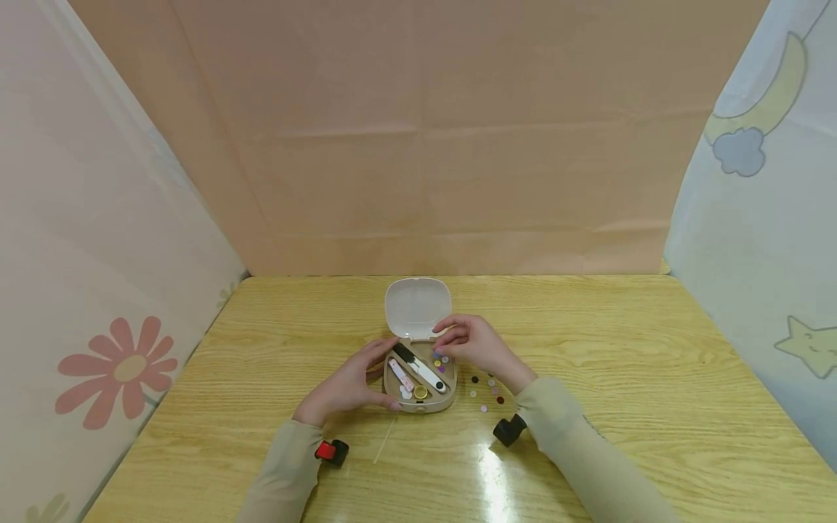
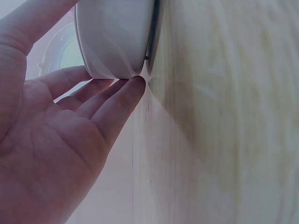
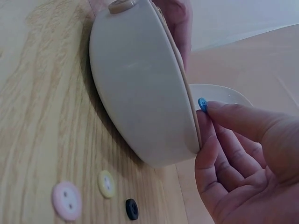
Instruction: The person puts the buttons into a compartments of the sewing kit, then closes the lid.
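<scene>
A beige sewing box sits on the table, its pale lid raised at the back. My left hand grips its left side, thumb at the front; in the left wrist view, fingertips touch the box's wall. Over the right compartment, my right hand pinches a blue button between thumb and index finger. Several colored buttons lie in that compartment. A white tool with a black end lies diagonally in the middle. At the left are a pink-and-white strip and a gold ring-shaped piece.
Several loose buttons lie on the wooden table right of the box, including a pink one, a yellow one, a black one and a dark red one. Cloth panels stand along the back and both sides.
</scene>
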{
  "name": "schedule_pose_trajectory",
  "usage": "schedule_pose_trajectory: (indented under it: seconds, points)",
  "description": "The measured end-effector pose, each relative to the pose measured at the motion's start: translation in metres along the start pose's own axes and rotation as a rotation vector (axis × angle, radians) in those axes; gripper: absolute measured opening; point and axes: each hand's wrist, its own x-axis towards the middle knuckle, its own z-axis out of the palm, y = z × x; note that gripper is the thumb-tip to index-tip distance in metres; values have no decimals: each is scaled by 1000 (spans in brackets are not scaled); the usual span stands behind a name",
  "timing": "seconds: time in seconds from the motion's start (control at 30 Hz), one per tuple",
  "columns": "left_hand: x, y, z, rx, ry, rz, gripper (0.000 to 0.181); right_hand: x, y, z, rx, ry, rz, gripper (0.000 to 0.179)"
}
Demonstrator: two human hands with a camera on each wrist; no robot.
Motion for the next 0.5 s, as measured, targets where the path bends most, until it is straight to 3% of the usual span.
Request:
schedule_pose_trajectory:
  seconds: [0.5]
  points:
    - [-1,1,0,0,-7,-22,105,0,3,0,6,10,7,29]
